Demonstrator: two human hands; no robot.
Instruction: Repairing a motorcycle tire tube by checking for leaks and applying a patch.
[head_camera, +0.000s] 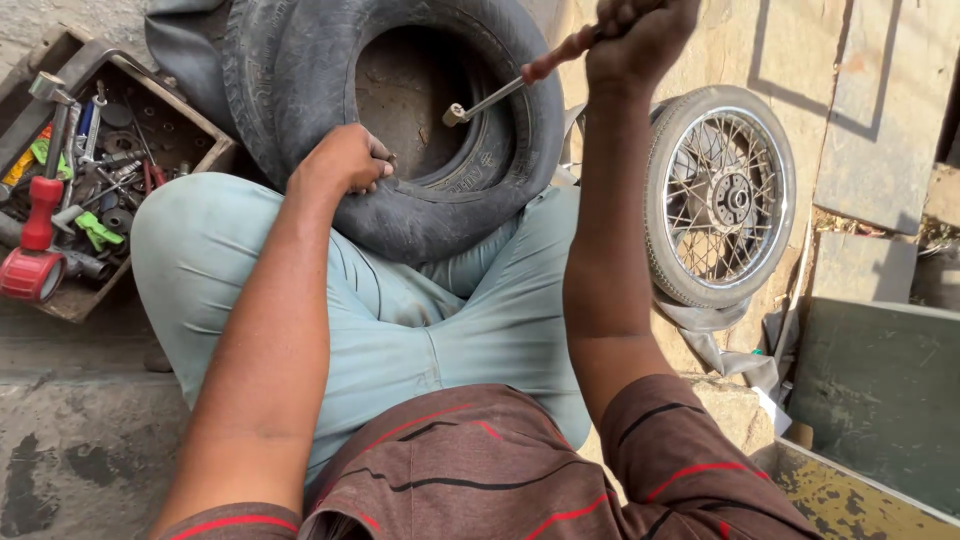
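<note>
A black rubber tyre (500, 150) rests upright between my knees, leaning on my light blue trousers. My left hand (345, 160) grips the tyre's inner bead at its lower left, fingers curled over the rim. My right hand (635, 40) is raised at the top of the view, shut on the red-brown handle of a long metal tool (490, 100). The tool's shaft slants down-left and its small silver head hangs inside the tyre's opening, apart from the rubber.
A wooden toolbox (195, 125) at the left holds several spanners, a red-handled tool (35, 230) and green bits. A spoked wheel rim (720, 195) leans at the right. A grey-green metal box (880, 390) stands at lower right on the stone floor.
</note>
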